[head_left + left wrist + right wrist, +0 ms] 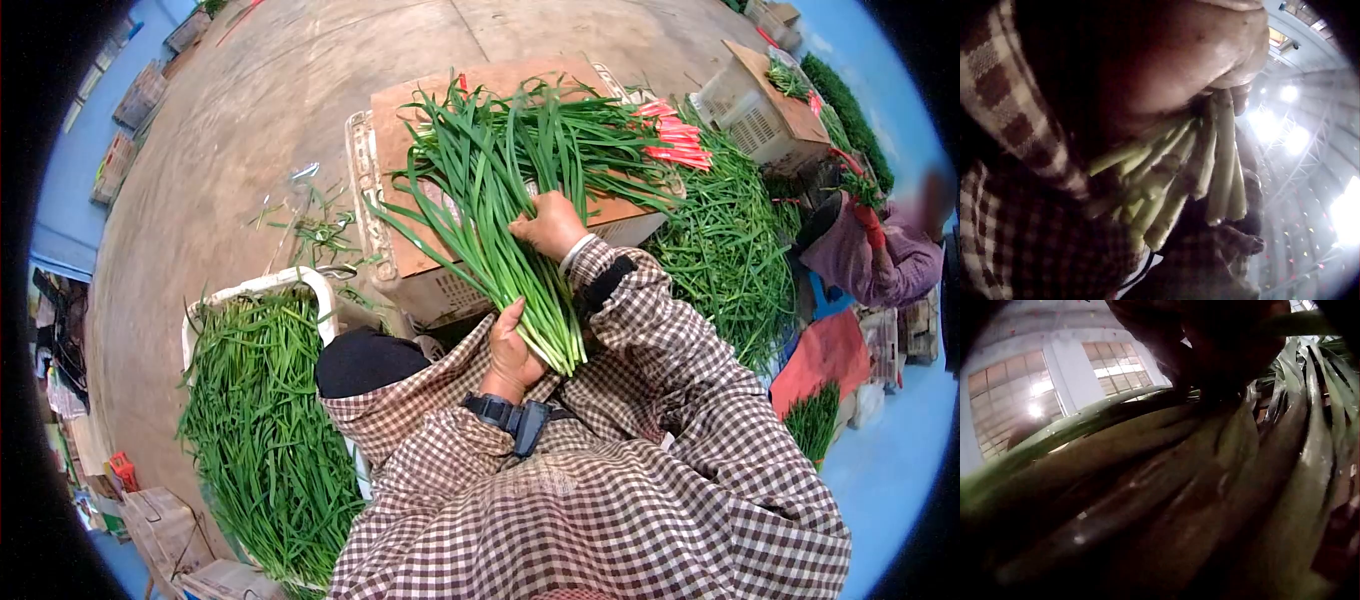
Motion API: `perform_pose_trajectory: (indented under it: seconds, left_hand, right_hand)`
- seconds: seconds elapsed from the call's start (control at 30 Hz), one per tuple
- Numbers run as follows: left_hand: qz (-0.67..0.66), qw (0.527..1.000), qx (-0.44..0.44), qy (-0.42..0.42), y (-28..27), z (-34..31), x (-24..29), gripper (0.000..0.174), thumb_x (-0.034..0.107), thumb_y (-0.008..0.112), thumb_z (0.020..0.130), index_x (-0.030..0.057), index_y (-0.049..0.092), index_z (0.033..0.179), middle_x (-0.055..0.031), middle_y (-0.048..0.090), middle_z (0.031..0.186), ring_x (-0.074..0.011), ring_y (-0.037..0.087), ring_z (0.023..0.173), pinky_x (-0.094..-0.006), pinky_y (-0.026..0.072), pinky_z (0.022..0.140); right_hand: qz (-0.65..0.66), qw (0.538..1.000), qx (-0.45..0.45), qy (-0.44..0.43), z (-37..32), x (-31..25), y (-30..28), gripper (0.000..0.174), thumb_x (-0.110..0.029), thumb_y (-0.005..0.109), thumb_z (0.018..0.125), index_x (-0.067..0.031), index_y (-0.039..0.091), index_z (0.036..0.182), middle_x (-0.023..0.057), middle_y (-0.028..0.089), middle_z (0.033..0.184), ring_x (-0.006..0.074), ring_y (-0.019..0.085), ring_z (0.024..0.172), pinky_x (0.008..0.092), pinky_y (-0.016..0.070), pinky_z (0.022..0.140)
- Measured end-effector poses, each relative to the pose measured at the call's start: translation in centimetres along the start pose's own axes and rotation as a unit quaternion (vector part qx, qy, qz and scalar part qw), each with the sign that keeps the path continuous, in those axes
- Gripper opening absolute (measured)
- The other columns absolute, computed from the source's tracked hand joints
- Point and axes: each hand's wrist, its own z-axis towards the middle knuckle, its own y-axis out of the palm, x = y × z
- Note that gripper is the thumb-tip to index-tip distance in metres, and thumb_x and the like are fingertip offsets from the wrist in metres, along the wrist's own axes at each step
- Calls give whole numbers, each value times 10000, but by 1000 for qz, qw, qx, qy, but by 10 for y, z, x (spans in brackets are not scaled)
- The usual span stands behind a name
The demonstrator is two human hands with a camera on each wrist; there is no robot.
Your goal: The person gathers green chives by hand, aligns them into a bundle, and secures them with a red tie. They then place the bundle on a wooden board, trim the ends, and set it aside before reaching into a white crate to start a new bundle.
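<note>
My left hand (513,358) grips a bunch of garlic chives (545,310) low down, close to its pale cut ends. Those stem ends (1169,215) stick out below the curled fingers in the left wrist view. Farther up the same bunch, my right hand (553,227) pinches leaves between thumb and fingers. Broad green leaves (1154,469) fill the right wrist view, with the hand dark above them. The leafy tops spread over a brown board (415,255), overlapping more chives (600,130) that lie there.
Pink-red strips (680,140) lie at the board's right end. A white crate (328,305) full of chives stands on the left. To the right is a large loose heap of chives (725,250). Another person (885,260) in red gloves works beyond it, beside a second board-topped crate (750,115).
</note>
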Motion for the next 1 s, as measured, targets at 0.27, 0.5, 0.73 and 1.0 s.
perform_pose_trajectory:
  seconds: [0.27, 0.5, 0.73, 1.0]
  left_hand:
    - [-10, 1000, -2, 3, 2, -1, 1, 386, 265, 394, 916, 17, 469, 1202, -141, 587, 1105, -300, 593, 975, -455, 498, 853]
    - [-26, 1000, -12, 1, -4, 2, -1, 379, 291, 411, 904, 26, 531, 1146, -150, 605, 1086, -326, 589, 970, -488, 470, 868]
    - [-42, 999, 11, 3, -3, 2, 0, 377, 245, 376, 905, 10, 497, 1175, -154, 594, 1093, -308, 599, 952, -461, 498, 840]
    - [-66, 998, -13, -7, 5, -3, 2, 441, 310, 417, 878, 24, 490, 1205, -162, 583, 1121, -337, 582, 984, -512, 474, 857]
  right_hand:
    - [197, 974, -31, 109, 6, 16, -3, 249, -194, 680, 724, 39, 635, 801, 181, 612, 646, 261, 613, 593, 376, 489, 589]
    - [-4, 999, 17, 30, 7, 11, -3, 272, -201, 708, 677, 43, 633, 771, 209, 623, 699, 315, 630, 689, 402, 490, 652]
    - [-45, 997, 39, 43, 10, 14, -3, 245, -192, 712, 669, 29, 612, 702, 225, 619, 745, 339, 624, 734, 408, 486, 677]
    - [-76, 990, 118, -14, 17, 35, 3, 171, -136, 683, 686, 0, 580, 701, 138, 602, 636, 267, 598, 583, 372, 466, 555]
